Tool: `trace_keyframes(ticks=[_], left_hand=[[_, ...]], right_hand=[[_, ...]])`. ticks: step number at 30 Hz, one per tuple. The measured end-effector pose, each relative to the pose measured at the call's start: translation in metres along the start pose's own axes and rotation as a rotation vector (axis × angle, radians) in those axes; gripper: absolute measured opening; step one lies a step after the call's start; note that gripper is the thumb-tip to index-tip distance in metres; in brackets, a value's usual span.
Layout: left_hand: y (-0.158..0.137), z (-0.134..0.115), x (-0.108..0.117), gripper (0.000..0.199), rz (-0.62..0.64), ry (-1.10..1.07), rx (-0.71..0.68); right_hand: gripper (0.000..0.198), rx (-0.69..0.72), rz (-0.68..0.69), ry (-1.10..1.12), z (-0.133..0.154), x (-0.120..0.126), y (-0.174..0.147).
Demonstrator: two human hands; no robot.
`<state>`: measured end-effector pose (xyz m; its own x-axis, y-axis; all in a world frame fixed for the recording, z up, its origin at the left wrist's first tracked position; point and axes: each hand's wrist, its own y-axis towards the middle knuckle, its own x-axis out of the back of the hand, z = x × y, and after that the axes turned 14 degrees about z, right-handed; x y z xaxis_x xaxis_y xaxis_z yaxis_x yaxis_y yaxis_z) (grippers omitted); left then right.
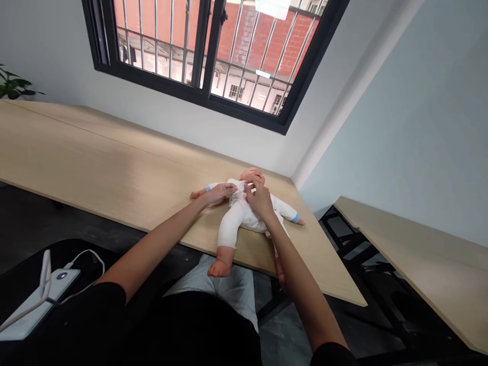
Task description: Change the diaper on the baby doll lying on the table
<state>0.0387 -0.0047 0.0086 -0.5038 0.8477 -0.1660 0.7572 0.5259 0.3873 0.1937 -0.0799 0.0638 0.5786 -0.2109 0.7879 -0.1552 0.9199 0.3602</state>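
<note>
A baby doll (249, 218) in white clothes with blue cuffs lies on its back on the wooden table, head toward the window and feet past the near edge. At the left side of its chest, my left hand (221, 193) has its fingers closed on the white garment (239, 187). My right hand (261, 200) is bent over the upper chest just below the doll's face, thumb and fingers pinched at the same garment near the collar. Exactly what lies between the right fingertips is hard to see. My right forearm covers part of one doll leg.
The wooden table (114, 168) runs along the wall under a barred window (206, 96). A second table (419, 254) stands to the right across a gap. At lower left, a white power bank (41, 305) with a cable rests on a black surface. A plant (15, 86) is far left.
</note>
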Motion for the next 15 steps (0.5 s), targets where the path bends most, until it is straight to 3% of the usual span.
trace_keyframes(ticks=[6, 11, 15], left_hand=[[0.001, 0.002, -0.001, 0.033, -0.023, -0.049, 0.003], [0.004, 0.004, -0.008, 0.029, 0.004, 0.015, 0.053], [0.006, 0.007, -0.012, 0.032, -0.044, 0.055, 0.021]], right_hand=[[0.018, -0.232, 0.232, 0.429, -0.02, -0.008, 0.009], [0.024, -0.296, 0.294, 0.543, -0.012, -0.003, 0.013], [0.042, -0.286, 0.374, 0.68, -0.002, 0.009, 0.008]])
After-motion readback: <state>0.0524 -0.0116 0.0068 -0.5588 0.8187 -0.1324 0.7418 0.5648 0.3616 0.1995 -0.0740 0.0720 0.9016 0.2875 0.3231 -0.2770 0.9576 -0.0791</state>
